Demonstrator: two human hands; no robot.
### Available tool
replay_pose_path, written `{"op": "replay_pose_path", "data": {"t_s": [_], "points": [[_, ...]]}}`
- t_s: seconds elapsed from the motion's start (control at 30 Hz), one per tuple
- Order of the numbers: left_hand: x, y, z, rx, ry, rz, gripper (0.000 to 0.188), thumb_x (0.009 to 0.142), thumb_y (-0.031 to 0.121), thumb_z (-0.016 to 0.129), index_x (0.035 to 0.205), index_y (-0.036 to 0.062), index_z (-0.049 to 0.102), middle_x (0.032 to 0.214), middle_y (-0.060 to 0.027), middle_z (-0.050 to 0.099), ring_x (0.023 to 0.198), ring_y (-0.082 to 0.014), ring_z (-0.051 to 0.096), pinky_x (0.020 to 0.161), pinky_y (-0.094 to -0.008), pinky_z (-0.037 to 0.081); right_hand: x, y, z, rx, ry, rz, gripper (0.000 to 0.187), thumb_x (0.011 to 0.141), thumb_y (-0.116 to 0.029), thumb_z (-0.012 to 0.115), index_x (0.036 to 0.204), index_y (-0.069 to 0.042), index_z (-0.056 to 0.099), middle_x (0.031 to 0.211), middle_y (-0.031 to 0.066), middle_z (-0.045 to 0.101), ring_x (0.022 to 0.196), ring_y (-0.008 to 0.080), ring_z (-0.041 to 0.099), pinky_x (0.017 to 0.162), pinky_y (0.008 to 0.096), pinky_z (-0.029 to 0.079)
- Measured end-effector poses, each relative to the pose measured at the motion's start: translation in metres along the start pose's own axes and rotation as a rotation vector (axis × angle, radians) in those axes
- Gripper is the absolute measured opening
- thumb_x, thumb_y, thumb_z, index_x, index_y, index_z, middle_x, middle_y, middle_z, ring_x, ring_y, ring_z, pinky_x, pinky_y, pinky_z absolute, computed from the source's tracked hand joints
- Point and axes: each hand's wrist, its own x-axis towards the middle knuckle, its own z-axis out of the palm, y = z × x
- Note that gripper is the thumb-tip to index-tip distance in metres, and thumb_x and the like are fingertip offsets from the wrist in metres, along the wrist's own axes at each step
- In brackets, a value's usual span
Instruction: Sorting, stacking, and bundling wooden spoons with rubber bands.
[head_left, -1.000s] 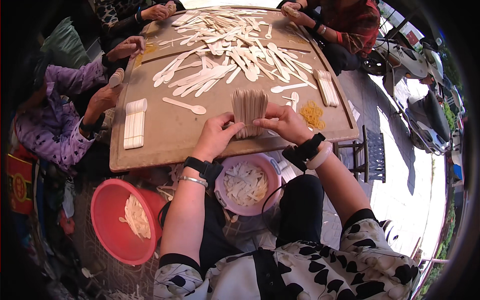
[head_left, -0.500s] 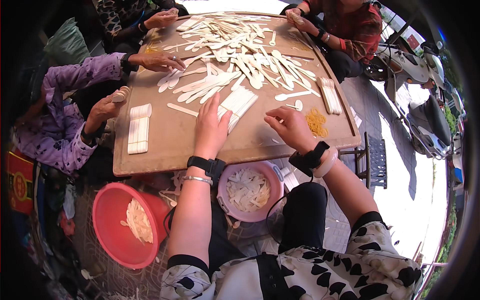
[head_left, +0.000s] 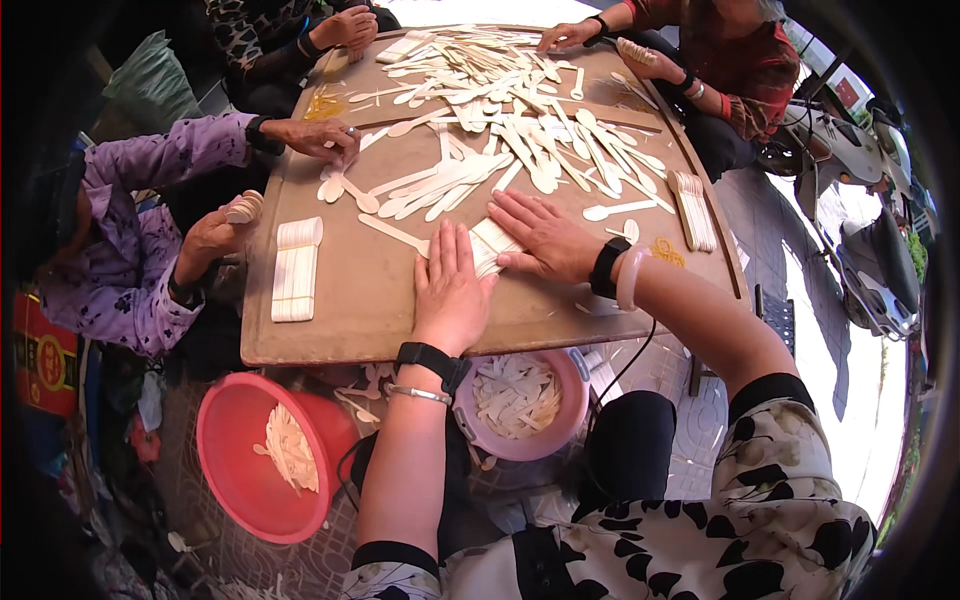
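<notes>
Near the front of the brown table (head_left: 370, 325), a flat row of wooden spoons (head_left: 488, 242) lies between and partly under my hands. My left hand (head_left: 452, 290) rests along its left side with fingers stretched out. Over its right side lies my right hand (head_left: 545, 238), palm down, fingers extended and flat. Much of the row is covered by the two hands. A loose heap of wooden spoons (head_left: 450, 185) spreads just beyond them. One single spoon (head_left: 393, 233) points toward my left hand. Yellow rubber bands (head_left: 667, 252) sit beside my right wrist, partly hidden.
Banded spoon bundles stand out at left (head_left: 297, 270) and right (head_left: 692, 212). Below the table edge are a red bucket (head_left: 222, 460) and a pink basin (head_left: 573, 405), both holding wooden pieces. Co-workers' hands (head_left: 318, 138) handle spoons around the table. Scooters (head_left: 860, 250) stand at right.
My right hand has moved left from beside the rubber bands onto the spoon row. My left hand has come lower along its side. The whole view has shifted slightly.
</notes>
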Motion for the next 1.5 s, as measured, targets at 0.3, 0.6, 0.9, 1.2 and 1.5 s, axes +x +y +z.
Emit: {"op": "replay_pose_path", "data": {"t_s": [0.3, 0.6, 0.9, 1.2, 1.5], "points": [[0.005, -0.001, -0.014, -0.056, 0.007, 0.069, 0.077, 0.097, 0.028, 0.062, 0.156, -0.0037, 0.025, 0.161, -0.0264, 0.027, 0.149, -0.0390, 0.027, 0.122, -0.0453, 0.024, 0.001, 0.002, -0.033, 0.072, -0.038, -0.028, 0.081, 0.088, -0.056, 0.070, 0.146, -0.004, 0.049, 0.147, 0.0177, 0.051, 0.140, 0.0379, 0.041, 0.116, 0.0526, 0.030], [0.020, 0.012, -0.064, -0.777, -0.232, -0.250, 0.063, 0.098, 0.039, 0.060, 0.142, -0.0051, 0.050, 0.139, -0.0239, 0.056, 0.127, -0.0374, 0.054, 0.102, -0.0449, 0.046, -0.010, 0.010, -0.089, 0.537, -0.103, 0.220, 0.031, 0.095, -0.023, 0.071, 0.115, 0.001, 0.071, 0.104, 0.0146, 0.073, 0.100, 0.0311, 0.068, 0.093, 0.0374, 0.052], [0.016, 0.005, -0.010, -0.111, 0.036, 0.147, 0.081, 0.097, 0.042, 0.060, 0.159, 0.0036, 0.025, 0.165, -0.0179, 0.025, 0.153, -0.0326, 0.023, 0.122, -0.0474, 0.023, -0.023, 0.006, -0.036, 0.095, -0.132, 0.173, 0.084, 0.100, -0.058, 0.053, 0.157, 0.000, 0.029, 0.163, 0.0229, 0.028, 0.151, 0.0359, 0.027, 0.121, 0.0527, 0.022], [0.017, 0.015, -0.009, -0.207, 0.034, 0.047, 0.092, 0.091, 0.044, 0.068, 0.157, -0.0032, 0.024, 0.161, -0.0238, 0.030, 0.151, -0.0330, 0.026, 0.122, -0.0463, 0.024, -0.020, 0.002, -0.034, 0.234, 0.007, 0.256, 0.085, 0.077, -0.037, 0.084, 0.144, 0.001, 0.049, 0.136, 0.0212, 0.055, 0.126, 0.0377, 0.053, 0.108, 0.0448, 0.042], [0.024, 0.045, -0.018, -1.545, 0.120, -0.192, 0.034, 0.093, 0.011, 0.073, 0.120, -0.0069, 0.061, 0.113, -0.0099, 0.070, 0.099, -0.0118, 0.065, 0.084, -0.0281, 0.053, -0.027, -0.050, -0.055, 0.574, 0.357, 0.299, 0.087, 0.079, -0.035, 0.084, 0.149, -0.001, 0.044, 0.138, 0.0214, 0.055, 0.131, 0.0362, 0.051, 0.112, 0.0435, 0.039]]}}
